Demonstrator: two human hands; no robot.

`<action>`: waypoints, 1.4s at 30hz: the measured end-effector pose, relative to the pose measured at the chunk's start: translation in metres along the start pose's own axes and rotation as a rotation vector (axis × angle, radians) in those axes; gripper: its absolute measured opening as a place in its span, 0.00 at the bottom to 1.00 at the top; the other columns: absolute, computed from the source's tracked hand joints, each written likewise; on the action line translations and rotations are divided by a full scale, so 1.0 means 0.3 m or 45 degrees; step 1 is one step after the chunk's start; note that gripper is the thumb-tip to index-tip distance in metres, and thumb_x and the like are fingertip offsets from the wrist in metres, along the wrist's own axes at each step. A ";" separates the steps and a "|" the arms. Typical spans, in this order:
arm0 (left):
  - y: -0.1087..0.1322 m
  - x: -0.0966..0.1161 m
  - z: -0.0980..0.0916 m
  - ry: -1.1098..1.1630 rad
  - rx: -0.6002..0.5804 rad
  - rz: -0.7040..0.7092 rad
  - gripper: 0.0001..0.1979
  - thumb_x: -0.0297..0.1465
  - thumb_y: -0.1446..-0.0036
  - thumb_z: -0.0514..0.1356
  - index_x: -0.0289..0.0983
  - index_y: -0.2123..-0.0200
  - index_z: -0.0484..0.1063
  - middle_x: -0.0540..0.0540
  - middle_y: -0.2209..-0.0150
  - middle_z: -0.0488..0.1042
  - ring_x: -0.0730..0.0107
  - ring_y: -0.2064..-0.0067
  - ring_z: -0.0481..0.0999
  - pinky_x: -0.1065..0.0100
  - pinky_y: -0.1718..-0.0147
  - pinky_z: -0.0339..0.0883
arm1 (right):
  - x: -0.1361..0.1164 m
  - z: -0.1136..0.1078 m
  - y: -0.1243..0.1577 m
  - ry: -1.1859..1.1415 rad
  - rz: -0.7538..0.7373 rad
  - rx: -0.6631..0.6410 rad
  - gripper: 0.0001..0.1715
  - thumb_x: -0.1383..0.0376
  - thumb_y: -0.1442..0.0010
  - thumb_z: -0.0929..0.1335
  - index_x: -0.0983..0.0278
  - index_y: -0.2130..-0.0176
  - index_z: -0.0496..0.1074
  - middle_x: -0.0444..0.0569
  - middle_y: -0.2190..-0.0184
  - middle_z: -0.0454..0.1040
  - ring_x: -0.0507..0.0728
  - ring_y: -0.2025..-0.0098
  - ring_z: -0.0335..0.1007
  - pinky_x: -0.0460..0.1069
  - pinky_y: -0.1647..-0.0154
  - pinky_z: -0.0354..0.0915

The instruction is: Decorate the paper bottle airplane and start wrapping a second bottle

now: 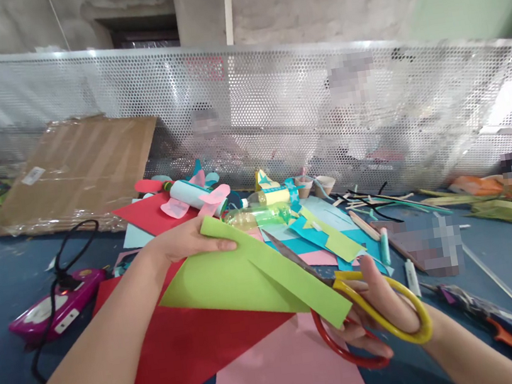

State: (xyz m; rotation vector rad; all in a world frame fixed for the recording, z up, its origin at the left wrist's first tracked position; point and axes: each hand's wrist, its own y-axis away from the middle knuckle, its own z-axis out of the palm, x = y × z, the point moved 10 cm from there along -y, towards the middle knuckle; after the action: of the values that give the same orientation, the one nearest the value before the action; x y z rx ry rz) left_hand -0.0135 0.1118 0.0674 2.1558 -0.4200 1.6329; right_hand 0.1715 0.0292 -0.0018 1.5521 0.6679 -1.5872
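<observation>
My left hand (191,238) pinches the upper edge of a light green sheet of paper (221,282), thumb in front. A long strip (292,279) of the same green runs diagonally down to the right across the sheet; I cannot tell whether it is still joined. My right hand (380,305) is shut on scissors (424,321) with one yellow and one red handle loop, thumb through the yellow one. The blades point up and left along the strip, partly hidden behind it. Below lie red paper (183,355) and a pink sheet (285,369).
A purple power strip (57,302) with a black cord sits left, before a cardboard sheet (77,172). Decorated plastic bottles (259,217) and paper scraps lie behind my hands. A hot glue gun (503,322) lies right. People show blurred through a perforated metal screen (273,107).
</observation>
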 end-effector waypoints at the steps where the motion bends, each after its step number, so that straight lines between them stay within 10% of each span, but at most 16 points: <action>1: 0.002 0.000 0.001 -0.002 0.000 -0.008 0.20 0.40 0.56 0.72 0.48 0.57 0.79 0.53 0.66 0.81 0.60 0.57 0.80 0.65 0.58 0.74 | -0.004 0.002 0.000 -0.006 -0.008 0.000 0.47 0.25 0.51 0.46 0.62 0.73 0.60 0.37 0.83 0.54 0.43 0.89 0.49 0.40 0.90 0.44; 42: -0.008 -0.001 -0.010 0.001 0.043 0.005 0.12 0.42 0.54 0.69 0.44 0.67 0.79 0.53 0.65 0.81 0.59 0.54 0.79 0.64 0.55 0.73 | 0.015 -0.023 0.039 0.269 -0.116 0.005 0.42 0.30 0.44 0.44 0.59 0.70 0.59 0.39 0.82 0.55 0.50 0.84 0.50 0.48 0.80 0.54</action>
State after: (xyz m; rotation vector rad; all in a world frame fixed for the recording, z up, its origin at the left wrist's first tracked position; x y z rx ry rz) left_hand -0.0148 0.1153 0.0675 2.1803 -0.3993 1.6541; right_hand 0.1853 0.0279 -0.0051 1.7291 0.8615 -1.5026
